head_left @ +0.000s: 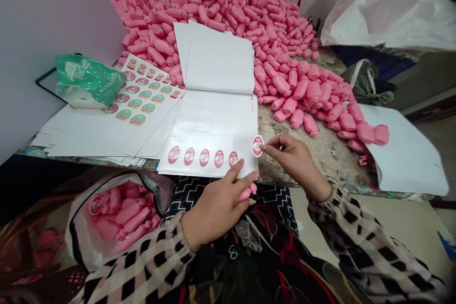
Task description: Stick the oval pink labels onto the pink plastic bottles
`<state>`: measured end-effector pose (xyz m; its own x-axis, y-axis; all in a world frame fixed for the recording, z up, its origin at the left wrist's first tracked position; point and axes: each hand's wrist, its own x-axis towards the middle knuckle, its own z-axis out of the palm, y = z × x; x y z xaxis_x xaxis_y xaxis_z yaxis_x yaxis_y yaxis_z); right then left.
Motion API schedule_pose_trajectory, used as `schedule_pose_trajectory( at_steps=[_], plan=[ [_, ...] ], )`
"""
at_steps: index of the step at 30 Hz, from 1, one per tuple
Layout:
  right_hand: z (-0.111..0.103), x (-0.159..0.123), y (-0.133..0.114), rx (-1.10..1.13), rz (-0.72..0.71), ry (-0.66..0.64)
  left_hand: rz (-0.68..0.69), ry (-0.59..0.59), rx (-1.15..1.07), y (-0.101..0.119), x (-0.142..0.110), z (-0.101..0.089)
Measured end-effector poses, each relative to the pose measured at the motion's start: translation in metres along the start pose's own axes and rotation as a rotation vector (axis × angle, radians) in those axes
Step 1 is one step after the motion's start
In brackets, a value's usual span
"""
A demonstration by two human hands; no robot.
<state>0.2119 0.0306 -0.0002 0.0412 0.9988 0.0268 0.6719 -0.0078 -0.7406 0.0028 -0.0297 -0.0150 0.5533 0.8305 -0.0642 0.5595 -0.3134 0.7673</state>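
Observation:
Between the thumb and finger of my right hand (290, 154) is an oval pink-and-white sticker (257, 146), just off the right edge of the sticker sheet (213, 118). A row of several like stickers (204, 157) runs along the sheet's lower edge. My left hand (221, 202) curls around a small pink bottle (247, 193), mostly hidden by the palm and fingers. Two of its fingers reach over the sheet's lower right corner. The sheet's upper part (221, 64) is folded back toward the bottle pile.
A large heap of pink bottles (231, 4) covers the table's back and right. At left lie other sticker sheets (144, 90) and a green plastic package (90, 78). Below the table edge, a bag (76, 228) holds pink bottles. A white sheet (409, 152) hangs over the right edge.

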Motion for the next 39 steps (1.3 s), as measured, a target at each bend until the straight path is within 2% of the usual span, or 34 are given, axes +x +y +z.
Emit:
schedule_pose_trajectory(
  at_steps=[3, 6, 8, 10, 16, 22, 30, 36, 39],
  plan=[
    [0.002, -0.011, -0.006, 0.298, 0.054, 0.034, -0.168, 0.054, -0.637, 0.005, 0.002, -0.01],
    [0.008, -0.025, -0.025, 0.443, 0.043, 0.039, -0.349, 0.058, -1.302, 0.008, 0.014, -0.016],
    [0.015, -0.034, -0.036, 0.437, -0.002, 0.009, -0.425, 0.112, -1.565, 0.008, 0.022, -0.018],
    [0.024, -0.04, -0.042, 0.417, -0.046, -0.023, -0.466, 0.175, -1.68, 0.007, 0.029, -0.017],
    [0.039, -0.046, -0.039, 0.491, -0.055, -0.162, -0.409, 0.203, -1.696, 0.001, 0.032, -0.01],
    [0.04, -0.046, -0.036, 0.342, -0.141, -0.125, -0.387, 0.205, -1.69, -0.001, 0.032, -0.011],
    [0.041, -0.046, -0.035, 0.283, -0.198, -0.104, -0.359, 0.213, -1.669, -0.003, 0.032, -0.009],
    [0.042, -0.046, -0.033, 0.272, -0.177, -0.125, -0.342, 0.161, -1.597, -0.001, 0.03, -0.009],
    [0.04, -0.047, -0.031, 0.238, -0.167, -0.134, -0.322, 0.111, -1.473, 0.0, 0.026, -0.013]
  ],
)
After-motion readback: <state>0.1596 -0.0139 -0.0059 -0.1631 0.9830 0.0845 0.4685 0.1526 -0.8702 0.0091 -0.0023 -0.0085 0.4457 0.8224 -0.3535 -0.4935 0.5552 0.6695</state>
